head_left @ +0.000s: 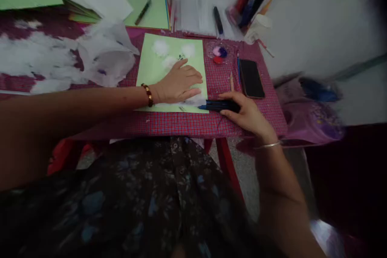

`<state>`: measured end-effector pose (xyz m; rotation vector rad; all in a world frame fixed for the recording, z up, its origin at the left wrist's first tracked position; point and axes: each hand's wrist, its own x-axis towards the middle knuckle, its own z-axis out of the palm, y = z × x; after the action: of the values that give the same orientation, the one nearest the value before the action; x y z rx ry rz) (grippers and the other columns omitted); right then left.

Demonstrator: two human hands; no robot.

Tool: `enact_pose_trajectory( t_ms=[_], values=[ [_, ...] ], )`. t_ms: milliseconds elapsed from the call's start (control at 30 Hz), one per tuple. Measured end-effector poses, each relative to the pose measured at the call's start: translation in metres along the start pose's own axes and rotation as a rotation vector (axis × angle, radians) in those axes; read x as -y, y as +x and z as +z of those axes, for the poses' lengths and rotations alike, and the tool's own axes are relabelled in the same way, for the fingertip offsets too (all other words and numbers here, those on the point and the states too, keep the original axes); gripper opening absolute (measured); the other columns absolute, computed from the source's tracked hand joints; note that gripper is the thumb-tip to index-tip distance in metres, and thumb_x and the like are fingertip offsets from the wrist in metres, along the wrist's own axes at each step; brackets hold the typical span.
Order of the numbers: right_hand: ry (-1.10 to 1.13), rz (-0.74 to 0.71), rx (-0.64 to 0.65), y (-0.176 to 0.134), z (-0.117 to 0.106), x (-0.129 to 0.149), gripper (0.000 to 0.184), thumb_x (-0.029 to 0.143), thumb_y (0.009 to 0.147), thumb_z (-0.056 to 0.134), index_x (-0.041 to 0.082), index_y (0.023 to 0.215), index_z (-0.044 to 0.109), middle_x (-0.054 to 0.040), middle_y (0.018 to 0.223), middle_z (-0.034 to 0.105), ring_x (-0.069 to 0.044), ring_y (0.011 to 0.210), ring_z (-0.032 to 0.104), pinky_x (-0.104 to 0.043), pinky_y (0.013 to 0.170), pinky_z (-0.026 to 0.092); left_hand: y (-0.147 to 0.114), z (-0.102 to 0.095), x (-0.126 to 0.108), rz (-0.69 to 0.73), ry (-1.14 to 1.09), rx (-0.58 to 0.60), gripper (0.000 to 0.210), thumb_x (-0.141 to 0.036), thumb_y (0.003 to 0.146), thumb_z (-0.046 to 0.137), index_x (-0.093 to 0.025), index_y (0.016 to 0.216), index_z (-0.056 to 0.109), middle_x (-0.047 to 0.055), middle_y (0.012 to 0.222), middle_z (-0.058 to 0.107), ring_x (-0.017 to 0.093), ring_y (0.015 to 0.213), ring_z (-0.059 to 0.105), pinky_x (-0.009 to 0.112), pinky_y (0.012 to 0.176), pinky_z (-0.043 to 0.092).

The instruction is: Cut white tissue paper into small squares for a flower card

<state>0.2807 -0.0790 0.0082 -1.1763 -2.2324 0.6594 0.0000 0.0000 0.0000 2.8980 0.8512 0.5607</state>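
My left hand point(178, 82) lies flat on a light green sheet of paper point(151, 74), fingers spread. Fluffy white tufts point(161, 47) sit on the upper part of the sheet, partly beside my fingertips. Under and beside the palm is a whitish patch with small dark marks, which I cannot make out. My right hand point(246, 113) grips a thick dark marker point(214, 105) between thumb and fingers at the sheet's lower right corner. Its bluish tip points left, over the sheet's edge.
A phone point(252, 78), a pencil point(238, 68) and a clear dish point(219, 53) with coloured pompoms are at right. White cotton fluff point(36, 56) and a crumpled plastic bag point(105, 58) spread left. Behind lie green sheets point(157, 12) and another dark pen point(217, 20).
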Motion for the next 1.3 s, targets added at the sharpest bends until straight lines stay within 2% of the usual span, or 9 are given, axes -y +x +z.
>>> enact_pose_trajectory(
  t_ms=[133, 267, 400, 533, 700, 933, 1100, 1300],
  values=[
    [0.012, 0.006, -0.018, 0.003, 0.003, 0.000, 0.039, 0.019, 0.084, 0.070, 0.026, 0.122, 0.064, -0.0064, 0.123, 0.069, -0.029, 0.117, 0.064, -0.052, 0.105, 0.048, 0.001, 0.000, -0.001, -0.009, 0.031, 0.029, 0.053, -0.050, 0.102, 0.025, -0.018, 0.123, 0.061, 0.008, 0.130, 0.066, 0.022, 0.121, 0.054, 0.047, 0.120, 0.014],
    [0.006, -0.001, -0.004, 0.004, 0.005, 0.003, 0.039, 0.019, 0.085, 0.068, 0.027, 0.123, 0.063, -0.0062, 0.123, 0.069, -0.029, 0.117, 0.064, -0.052, 0.105, 0.047, 0.002, 0.003, -0.002, 0.006, 0.101, 0.069, 0.052, -0.050, 0.102, 0.028, -0.017, 0.123, 0.063, 0.010, 0.129, 0.067, 0.027, 0.118, 0.057, 0.050, 0.116, 0.019],
    [-0.035, -0.015, 0.006, 0.000, 0.004, 0.009, 0.039, 0.022, 0.086, 0.069, 0.029, 0.124, 0.063, -0.0058, 0.121, 0.069, -0.030, 0.115, 0.064, -0.052, 0.103, 0.048, 0.003, 0.006, -0.002, 0.025, 0.102, 0.103, 0.052, -0.051, 0.100, 0.035, -0.020, 0.134, 0.057, 0.011, 0.140, 0.060, 0.030, 0.124, 0.053, 0.051, 0.114, 0.020],
    [-0.082, -0.014, -0.004, -0.010, 0.005, 0.016, 0.039, 0.023, 0.088, 0.068, 0.029, 0.126, 0.062, -0.0059, 0.121, 0.069, -0.030, 0.115, 0.063, -0.052, 0.102, 0.048, 0.004, 0.006, -0.002, 0.021, 0.063, 0.143, 0.055, -0.050, 0.100, 0.038, -0.021, 0.145, 0.047, 0.010, 0.152, 0.049, 0.027, 0.130, 0.045, 0.049, 0.115, 0.018],
    [-0.136, -0.011, -0.025, -0.021, 0.011, 0.021, 0.037, 0.022, 0.089, 0.067, 0.029, 0.125, 0.061, -0.0070, 0.119, 0.069, -0.031, 0.113, 0.063, -0.053, 0.099, 0.049, 0.006, 0.008, -0.001, -0.005, 0.100, 0.181, 0.059, -0.053, 0.099, 0.036, -0.021, 0.147, 0.046, 0.012, 0.154, 0.046, 0.032, 0.134, 0.043, 0.050, 0.113, 0.020],
    [-0.158, -0.003, -0.042, -0.032, 0.013, 0.023, 0.033, 0.026, 0.090, 0.067, 0.029, 0.123, 0.060, -0.0072, 0.116, 0.068, -0.031, 0.110, 0.062, -0.051, 0.097, 0.050, 0.005, 0.011, -0.001, 0.011, 0.128, 0.145, 0.059, -0.053, 0.099, 0.035, -0.023, 0.148, 0.046, 0.013, 0.152, 0.049, 0.034, 0.132, 0.045, 0.052, 0.110, 0.024],
    [-0.158, 0.041, -0.064, -0.040, 0.014, 0.020, 0.034, 0.030, 0.090, 0.068, 0.029, 0.123, 0.061, -0.0073, 0.115, 0.069, -0.031, 0.108, 0.063, -0.052, 0.095, 0.051, 0.004, 0.011, -0.001, -0.007, 0.054, 0.112, 0.060, -0.053, 0.098, 0.037, -0.021, 0.147, 0.047, 0.015, 0.151, 0.050, 0.034, 0.134, 0.044, 0.056, 0.112, 0.023],
    [-0.100, 0.106, -0.094, -0.038, 0.015, 0.016, 0.035, 0.030, 0.088, 0.069, 0.029, 0.122, 0.062, -0.0069, 0.116, 0.069, -0.030, 0.109, 0.064, -0.051, 0.096, 0.051, -0.004, -0.019, 0.013, 0.076, -0.138, -0.050, 0.058, -0.052, 0.099, 0.033, -0.021, 0.146, 0.047, 0.014, 0.153, 0.048, 0.027, 0.140, 0.041, 0.045, 0.116, 0.022]
  ],
)
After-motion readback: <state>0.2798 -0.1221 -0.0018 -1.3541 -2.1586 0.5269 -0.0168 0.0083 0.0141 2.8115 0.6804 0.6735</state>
